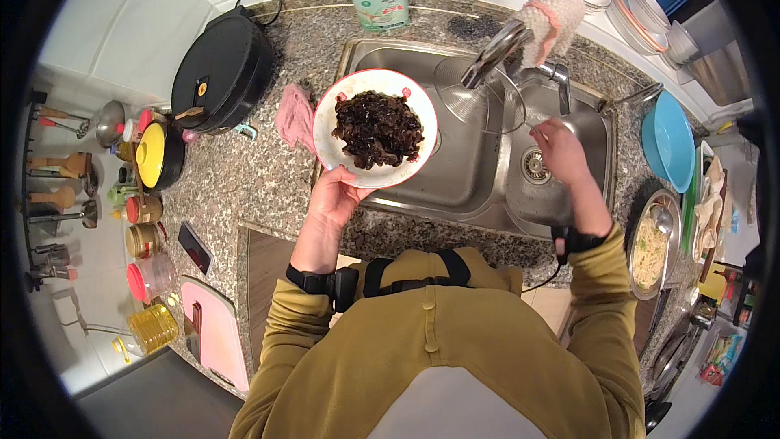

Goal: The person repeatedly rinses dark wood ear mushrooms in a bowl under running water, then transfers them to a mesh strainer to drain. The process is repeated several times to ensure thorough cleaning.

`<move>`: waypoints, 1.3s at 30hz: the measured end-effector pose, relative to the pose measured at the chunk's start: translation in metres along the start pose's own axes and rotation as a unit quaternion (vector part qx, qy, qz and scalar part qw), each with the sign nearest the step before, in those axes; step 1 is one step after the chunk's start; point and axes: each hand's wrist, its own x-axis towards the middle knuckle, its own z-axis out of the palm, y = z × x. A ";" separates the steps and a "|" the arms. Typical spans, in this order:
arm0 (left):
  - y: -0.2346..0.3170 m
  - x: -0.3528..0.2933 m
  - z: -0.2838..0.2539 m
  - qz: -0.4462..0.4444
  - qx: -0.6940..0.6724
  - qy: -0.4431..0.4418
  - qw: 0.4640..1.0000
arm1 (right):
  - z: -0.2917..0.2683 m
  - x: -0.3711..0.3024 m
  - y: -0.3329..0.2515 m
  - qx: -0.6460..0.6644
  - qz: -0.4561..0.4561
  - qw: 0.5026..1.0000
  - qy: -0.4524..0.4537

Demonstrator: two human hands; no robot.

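- Nearest the lens, the left hand (335, 197) grips a white bowl (327, 126) of dark wood-ear fungus (379, 128) by its rim at seven o'clock, seemingly to keep it over the sink (479, 187).
- Right hand (559, 149), at three o'clock, pinches a mesh strainer (479, 97)'s handle under the faucet (497, 53).
- Whether water runs is unclear.

Bright, even overhead light, mild glare on steel, sharp centre, strong fisheye bending, black rim.
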 end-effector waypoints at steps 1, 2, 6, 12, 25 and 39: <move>0.000 0.001 0.004 0.003 0.007 -0.014 1.000 | -0.002 0.011 0.013 0.016 -0.036 0.999 -0.001; -0.001 0.002 0.007 -0.002 0.012 -0.008 1.000 | -0.002 0.020 0.025 0.032 -0.074 0.997 0.000; -0.004 0.006 0.017 -0.033 0.014 -0.012 0.999 | 0.009 0.041 0.067 0.062 -0.104 0.991 -0.056; -0.007 0.004 0.028 -0.058 0.007 0.000 0.998 | 0.000 0.052 0.102 0.060 -0.118 0.990 -0.050; -0.004 0.004 0.047 -0.078 0.005 -0.044 0.996 | 0.049 -0.006 -0.021 0.007 0.013 1.000 -0.003; -0.006 -0.001 0.055 -0.059 0.006 -0.069 0.996 | 0.062 -0.037 -0.002 -0.077 -0.049 0.996 -0.004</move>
